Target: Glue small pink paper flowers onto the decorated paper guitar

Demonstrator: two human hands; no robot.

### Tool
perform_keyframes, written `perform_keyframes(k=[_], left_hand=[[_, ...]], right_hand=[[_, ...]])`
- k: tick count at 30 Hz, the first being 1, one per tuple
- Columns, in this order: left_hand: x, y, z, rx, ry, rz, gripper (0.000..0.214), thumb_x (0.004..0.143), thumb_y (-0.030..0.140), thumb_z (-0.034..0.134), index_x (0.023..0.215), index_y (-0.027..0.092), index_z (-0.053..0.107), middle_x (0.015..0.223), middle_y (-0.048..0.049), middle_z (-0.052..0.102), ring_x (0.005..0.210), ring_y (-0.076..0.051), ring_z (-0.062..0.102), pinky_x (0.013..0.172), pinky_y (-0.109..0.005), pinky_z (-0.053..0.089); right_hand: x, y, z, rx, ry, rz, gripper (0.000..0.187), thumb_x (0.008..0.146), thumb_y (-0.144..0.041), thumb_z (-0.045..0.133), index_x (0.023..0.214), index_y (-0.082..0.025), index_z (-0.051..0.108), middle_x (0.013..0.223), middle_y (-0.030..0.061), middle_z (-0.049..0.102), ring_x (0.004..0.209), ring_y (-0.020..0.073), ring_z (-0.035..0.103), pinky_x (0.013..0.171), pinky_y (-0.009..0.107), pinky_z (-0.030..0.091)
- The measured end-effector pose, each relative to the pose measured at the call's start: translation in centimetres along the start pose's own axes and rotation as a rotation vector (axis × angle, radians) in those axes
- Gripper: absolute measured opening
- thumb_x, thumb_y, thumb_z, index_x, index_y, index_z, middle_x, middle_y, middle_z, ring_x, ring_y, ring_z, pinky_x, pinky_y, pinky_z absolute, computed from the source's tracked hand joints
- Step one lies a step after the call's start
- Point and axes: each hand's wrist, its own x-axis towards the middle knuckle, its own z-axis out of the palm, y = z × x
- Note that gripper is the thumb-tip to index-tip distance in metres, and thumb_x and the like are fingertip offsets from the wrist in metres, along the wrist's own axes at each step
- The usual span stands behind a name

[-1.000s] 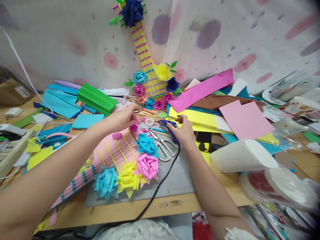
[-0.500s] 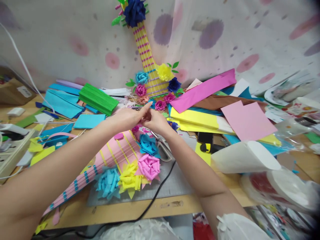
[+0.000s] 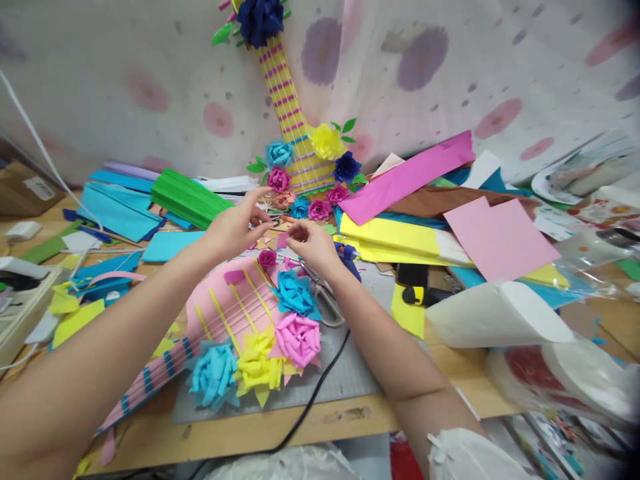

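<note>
inspection of hand work, places taken from the pink paper guitar (image 3: 227,300). your right hand (image 3: 315,245) is just beyond the guitar's body; its thumb and forefinger appear to pinch a small pink paper piece (image 3: 283,240), held above the litter past the guitar's far edge. your left hand (image 3: 233,230) faces it, also beyond the guitar, index finger spread away from the thumb; whether its other fingertips grip anything cannot be told.

the step in hand is judged to be fine fingertip work on that piece. hold it by its very edge, with light pressure, since thin paper would likely crease. steady both wrists before the fingertips meet, and keep your forearms clear of the cyan paper flower (image 3: 296,293) and the magenta rose (image 3: 267,259) at the guitar's right end.

hazards noted: the blue glue gun (image 3: 349,260) lies right of the guitar, just beside your right wrist; treat its nozzle as hot. the scissors (image 3: 319,307), partly under your right forearm, sit nearer the guitar; avoid dragging a sleeve across them.
</note>
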Motion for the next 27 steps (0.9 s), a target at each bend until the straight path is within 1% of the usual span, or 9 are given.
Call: perform_keyframes(k=[1,3,5,7,10,15,19,23,27], left_hand=[[-0.1,-0.6,0.2,-0.107,0.052,-0.033,0.063,0.079,0.030,0.056,0.137,0.019,0.035,0.091,-0.0045,0.069,0.073,-0.016,0.062,0.070,-0.029,0.047],[-0.3,-1.8,0.9,-0.306,0.115,-0.095,0.056,0.079,0.034,0.057,0.130,0.017,0.040,0.086,-0.0036,0.066,0.072,-0.015,0.061,0.068,-0.029,0.048],[-0.6,-2.5,1.6,-0.446,0.132,-0.140,0.050,0.078,0.036,0.059,0.122,0.018,0.044,0.083,-0.0018,0.063,0.075,-0.015,0.061,0.069,-0.030,0.049],[-0.9,-2.8,2.0,-0.518,0.146,-0.173,0.045,0.078,0.038,0.060,0.116,0.018,0.046,0.083,-0.0018,0.062,0.080,-0.017,0.062,0.073,-0.033,0.051],[-1.5,-2.6,2.2,-0.564,0.137,-0.222,0.043,0.079,0.043,0.059,0.112,0.017,0.048,0.089,-0.0043,0.063,0.087,-0.019,0.064,0.080,-0.037,0.052],[-1.9,-2.6,2.5,-0.616,0.087,-0.284,0.043,0.084,0.047,0.051,0.115,0.018,0.047,0.101,-0.0068,0.064,0.092,-0.020,0.066,0.089,-0.042,0.049],[-1.8,-3.1,3.2,-0.618,0.060,-0.305,0.047,0.082,0.050,0.052,0.116,0.018,0.047,0.103,-0.0077,0.064,0.093,-0.020,0.066,0.089,-0.042,0.049],[-1.7,-3.5,3.8,-0.612,0.022,-0.315,0.056,0.078,0.058,0.052,0.116,0.017,0.046,0.103,-0.0087,0.065,0.091,-0.021,0.067,0.089,-0.043,0.049],[-1.9,-3.7,4.0,-0.566,-0.031,-0.324,0.060,0.079,0.063,0.047,0.119,0.017,0.045,0.106,-0.0101,0.066,0.096,-0.023,0.066,0.093,-0.043,0.046]], right_hand=[[0.0,0.5,0.3,0.046,0.025,0.015,0.007,0.071,-0.014,0.058,0.076,-0.018,0.058,0.075,-0.0015,0.065,0.068,0.0120,0.060,0.067,0.024,0.046],[0.0,1.3,1.0,0.101,0.052,0.042,0.007,0.070,-0.014,0.058,0.075,-0.018,0.056,0.073,-0.0021,0.064,0.066,0.0115,0.059,0.065,0.024,0.045],[0.1,2.1,1.9,0.121,0.052,0.078,0.006,0.070,-0.015,0.058,0.074,-0.019,0.056,0.071,-0.0024,0.062,0.065,0.0119,0.058,0.064,0.024,0.045],[0.2,2.8,2.6,0.133,0.044,0.116,0.005,0.070,-0.016,0.058,0.074,-0.019,0.056,0.068,-0.0028,0.061,0.064,0.0120,0.058,0.064,0.025,0.045],[0.4,3.4,3.4,0.140,0.029,0.134,0.006,0.070,-0.017,0.059,0.074,-0.019,0.057,0.069,-0.0029,0.062,0.066,0.0120,0.059,0.065,0.025,0.046],[0.6,3.5,3.8,0.136,-0.002,0.179,0.008,0.069,-0.016,0.061,0.075,-0.019,0.058,0.069,-0.0031,0.062,0.068,0.0122,0.059,0.067,0.025,0.046],[0.5,3.1,3.8,0.193,-0.026,0.214,0.007,0.069,-0.015,0.061,0.073,-0.019,0.056,0.064,-0.0042,0.059,0.064,0.0116,0.057,0.063,0.023,0.045],[0.3,2.4,3.7,0.270,-0.079,0.259,0.007,0.069,-0.014,0.062,0.072,-0.018,0.056,0.060,-0.0055,0.057,0.058,0.0103,0.055,0.056,0.021,0.042],[0.2,2.0,3.8,0.288,-0.097,0.262,0.009,0.067,-0.011,0.063,0.069,-0.017,0.057,0.060,-0.0058,0.058,0.057,0.0089,0.055,0.056,0.020,0.043]])
